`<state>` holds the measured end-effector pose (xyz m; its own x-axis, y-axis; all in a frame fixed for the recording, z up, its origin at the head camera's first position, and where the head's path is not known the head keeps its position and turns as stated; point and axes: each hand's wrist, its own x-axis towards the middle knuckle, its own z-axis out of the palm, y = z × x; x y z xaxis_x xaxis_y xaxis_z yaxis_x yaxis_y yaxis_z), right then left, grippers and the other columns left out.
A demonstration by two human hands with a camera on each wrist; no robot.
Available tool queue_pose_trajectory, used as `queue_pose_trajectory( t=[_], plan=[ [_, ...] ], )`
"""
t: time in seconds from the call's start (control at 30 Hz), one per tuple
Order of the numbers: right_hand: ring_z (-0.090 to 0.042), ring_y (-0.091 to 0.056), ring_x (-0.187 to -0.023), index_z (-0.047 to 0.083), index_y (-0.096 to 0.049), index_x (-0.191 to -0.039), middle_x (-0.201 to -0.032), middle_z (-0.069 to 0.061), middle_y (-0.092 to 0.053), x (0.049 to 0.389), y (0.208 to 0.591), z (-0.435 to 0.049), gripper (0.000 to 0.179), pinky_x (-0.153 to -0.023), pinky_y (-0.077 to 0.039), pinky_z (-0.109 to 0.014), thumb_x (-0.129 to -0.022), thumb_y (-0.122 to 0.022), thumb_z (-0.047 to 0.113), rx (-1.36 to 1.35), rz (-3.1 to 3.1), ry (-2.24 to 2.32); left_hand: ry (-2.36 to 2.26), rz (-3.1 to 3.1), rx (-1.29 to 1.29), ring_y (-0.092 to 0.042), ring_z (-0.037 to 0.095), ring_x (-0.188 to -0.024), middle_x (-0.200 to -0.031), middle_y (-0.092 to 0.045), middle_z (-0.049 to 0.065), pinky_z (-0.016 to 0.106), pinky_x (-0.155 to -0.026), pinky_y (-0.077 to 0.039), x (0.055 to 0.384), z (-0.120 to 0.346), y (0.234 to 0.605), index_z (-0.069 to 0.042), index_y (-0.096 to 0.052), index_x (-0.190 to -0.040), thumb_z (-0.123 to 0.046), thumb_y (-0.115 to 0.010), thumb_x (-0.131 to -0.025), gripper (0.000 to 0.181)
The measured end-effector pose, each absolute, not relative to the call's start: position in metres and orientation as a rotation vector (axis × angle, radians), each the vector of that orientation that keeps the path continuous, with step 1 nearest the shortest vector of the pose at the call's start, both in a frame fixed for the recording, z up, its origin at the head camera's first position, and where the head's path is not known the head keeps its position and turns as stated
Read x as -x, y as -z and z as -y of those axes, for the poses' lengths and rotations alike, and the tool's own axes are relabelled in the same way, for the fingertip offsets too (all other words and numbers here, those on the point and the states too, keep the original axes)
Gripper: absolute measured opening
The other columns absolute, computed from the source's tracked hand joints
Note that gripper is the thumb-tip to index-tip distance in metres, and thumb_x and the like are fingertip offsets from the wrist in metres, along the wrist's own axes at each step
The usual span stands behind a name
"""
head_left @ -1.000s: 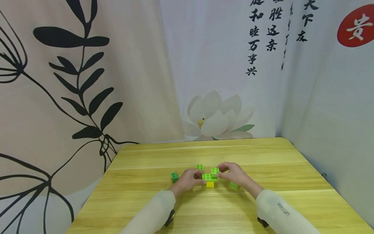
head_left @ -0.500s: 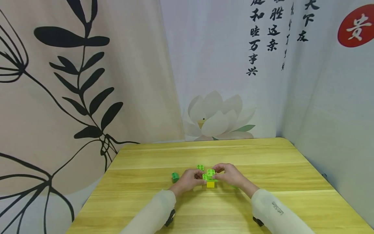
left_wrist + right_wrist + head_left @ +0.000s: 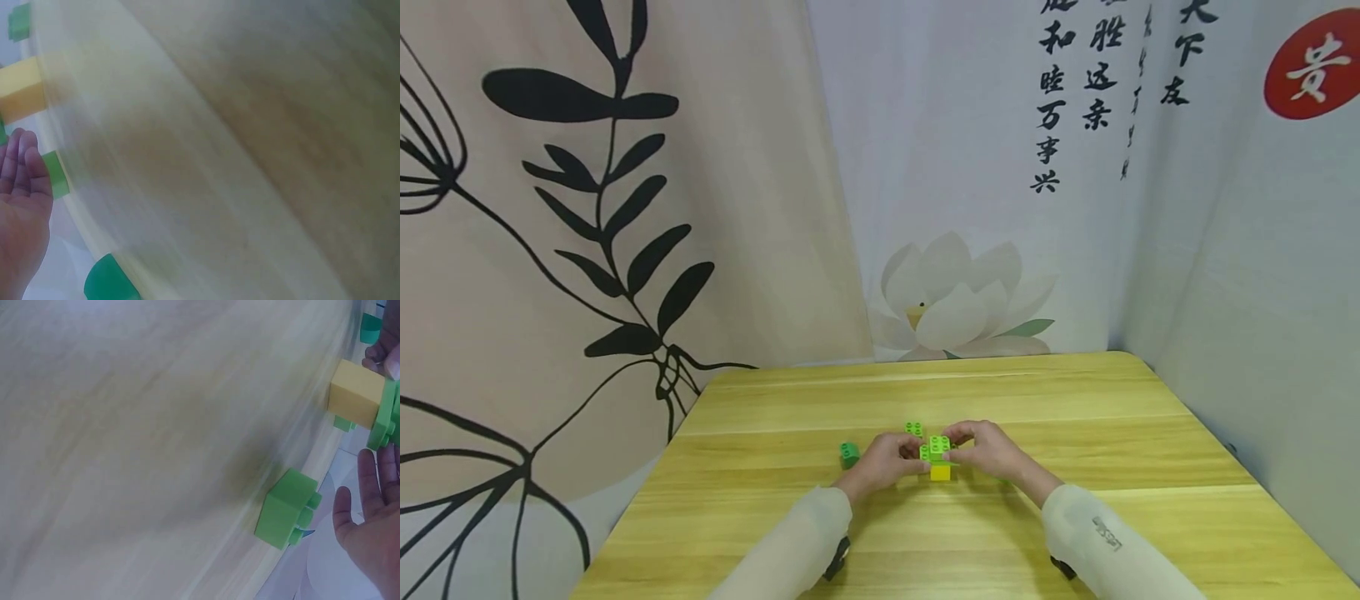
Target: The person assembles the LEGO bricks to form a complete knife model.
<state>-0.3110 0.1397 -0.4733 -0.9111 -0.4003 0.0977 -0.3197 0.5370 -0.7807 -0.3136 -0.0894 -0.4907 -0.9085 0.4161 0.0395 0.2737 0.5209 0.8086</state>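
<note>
A yellow brick (image 3: 940,472) stands on the table with a flat light-green brick (image 3: 925,452) across its top. Above that sits a square light-green brick (image 3: 939,445) with studs. My left hand (image 3: 887,463) holds the left end of the flat brick between thumb and fingers. From the other side, my right hand (image 3: 992,451) pinches the square brick. In the right wrist view, the yellow brick (image 3: 356,394) and flat green brick (image 3: 382,415) show beside the right hand's fingers (image 3: 369,481). The right end of the flat brick is mostly hidden by the right hand.
A dark green brick (image 3: 849,454) lies left of the left hand. Behind the stack is another light-green brick (image 3: 913,428). One more green brick (image 3: 287,509) lies under the right forearm. The wooden table (image 3: 760,500) meets printed curtains at its back and right.
My right hand has moved left with the square green brick, from over the flat brick's right end to nearer its middle, and slightly down. The left hand keeps its place.
</note>
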Motion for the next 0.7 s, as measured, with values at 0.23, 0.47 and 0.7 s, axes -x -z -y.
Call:
queue_pose_trajectory(
  t=[0.23,0.47,0.7],
  plan=[
    [-0.024,-0.058,-0.104,0.015,-0.072,-0.114,-0.104,0.003,-0.066,0.3131,0.4712,-0.1405,0.029,-0.090,-0.048,-0.050,-0.088,-0.077,0.026,0.616,-2.676,1.296,-1.363,-2.585,-0.588,-0.059,0.013,-0.087,-0.093,-0.064,-0.003,0.031,-0.078,-0.051,0.3143,0.0894,0.4918,-0.003,-0.068,-0.119,-0.019,-0.077,-0.089,0.036],
    [-0.021,-0.058,-0.103,0.015,-0.072,-0.114,-0.104,0.003,-0.066,0.3131,0.4678,-0.1390,0.029,-0.091,-0.048,-0.050,-0.088,-0.077,0.025,0.621,-2.686,1.274,-1.368,-2.598,-0.585,-0.059,0.014,-0.087,-0.093,-0.064,-0.003,0.031,-0.078,-0.051,0.3162,0.0893,0.4898,-0.003,-0.069,-0.119,-0.019,-0.078,-0.088,0.036],
    [-0.021,-0.060,-0.105,0.013,-0.070,-0.117,-0.107,0.002,-0.067,0.3107,0.4751,-0.1359,0.033,-0.093,-0.047,-0.050,-0.087,-0.078,0.025,0.513,-2.665,1.340,-1.359,-2.589,-0.596,-0.058,0.014,-0.087,-0.093,-0.064,-0.003,0.031,-0.077,-0.051,0.3139,0.0913,0.4912,-0.003,-0.069,-0.119,-0.020,-0.078,-0.088,0.036]
  ],
)
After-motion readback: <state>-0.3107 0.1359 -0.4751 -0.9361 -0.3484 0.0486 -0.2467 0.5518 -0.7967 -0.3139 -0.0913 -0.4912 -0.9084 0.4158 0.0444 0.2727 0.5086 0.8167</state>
